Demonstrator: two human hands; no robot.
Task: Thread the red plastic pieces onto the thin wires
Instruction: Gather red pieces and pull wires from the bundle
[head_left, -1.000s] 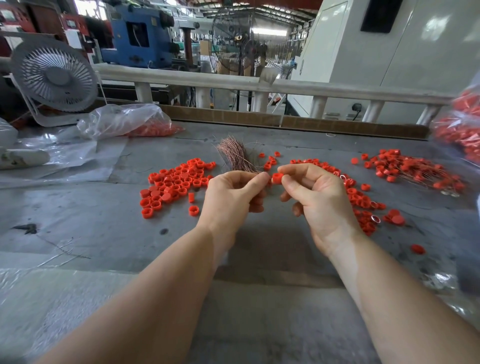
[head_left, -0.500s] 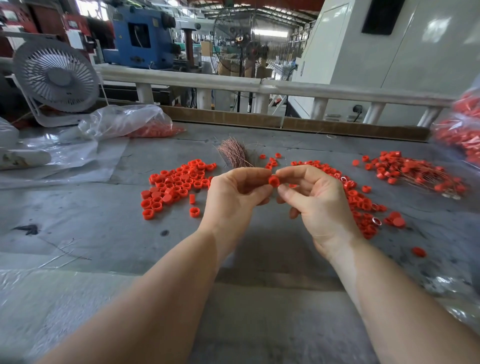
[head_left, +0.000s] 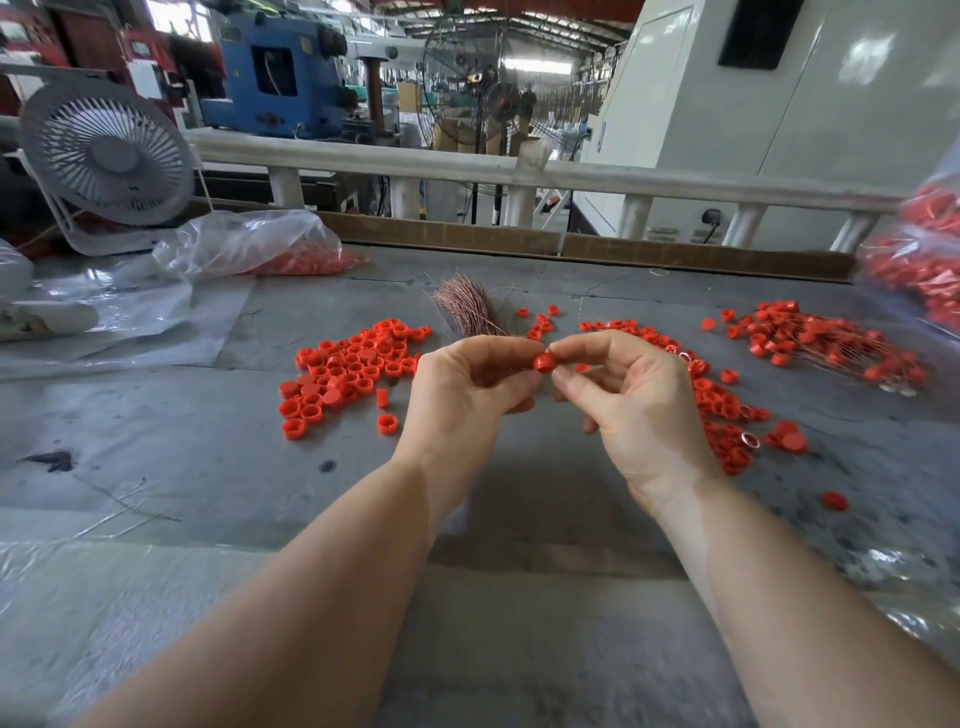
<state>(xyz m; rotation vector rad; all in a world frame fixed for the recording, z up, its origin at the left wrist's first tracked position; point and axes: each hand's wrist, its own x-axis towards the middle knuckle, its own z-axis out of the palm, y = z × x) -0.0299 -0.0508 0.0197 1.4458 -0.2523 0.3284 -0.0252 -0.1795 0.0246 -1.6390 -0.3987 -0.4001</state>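
Red plastic piece (head_left: 543, 361) pinched between your left hand (head_left: 462, 395) and right hand (head_left: 631, 400), raised above desk (head_left: 156, 467), just in front of wire bundle (head_left: 467, 306): keeps hole visible. Wire there too thin to see.

Both hands meet above the grey table (head_left: 156, 457), pinching one red plastic piece (head_left: 543, 361) between them: the left hand (head_left: 462, 395) grips it from one side, the right hand (head_left: 634, 405) from the other. Just beyond the left hand's fingertips fans a bundle of thin wires (head_left: 467, 306) (coppery-pink). Loose red pieces (head_left: 348, 374) lie left of the left hand; more red pieces (head_left: 727, 410) lie right of the right hand.
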